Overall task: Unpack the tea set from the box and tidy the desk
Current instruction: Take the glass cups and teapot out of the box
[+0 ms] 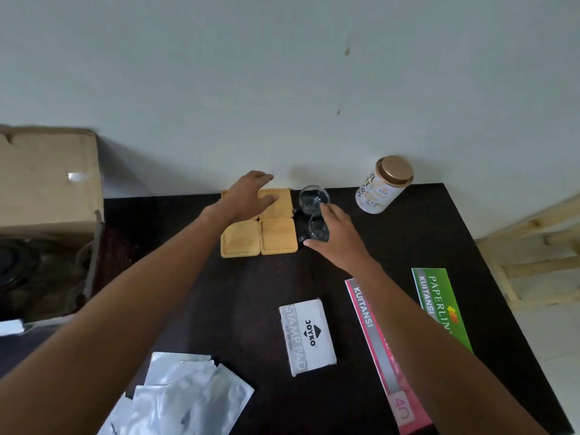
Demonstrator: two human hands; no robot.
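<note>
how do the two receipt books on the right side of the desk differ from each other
The pink receipt book lies nearer the middle of the desk; the green receipt book lies toward the right edge. The pink one reaches further toward the near edge. The green one also reads PAPERLINE. Both lie flat, read KUITANSI, and are partly hidden by the right forearm.

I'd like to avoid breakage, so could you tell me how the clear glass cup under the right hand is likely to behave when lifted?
The glass cup looks thin and clear, so probably fragile and light. Its smooth sides may be slippery. A second cup stands close, so they could clink.
</note>
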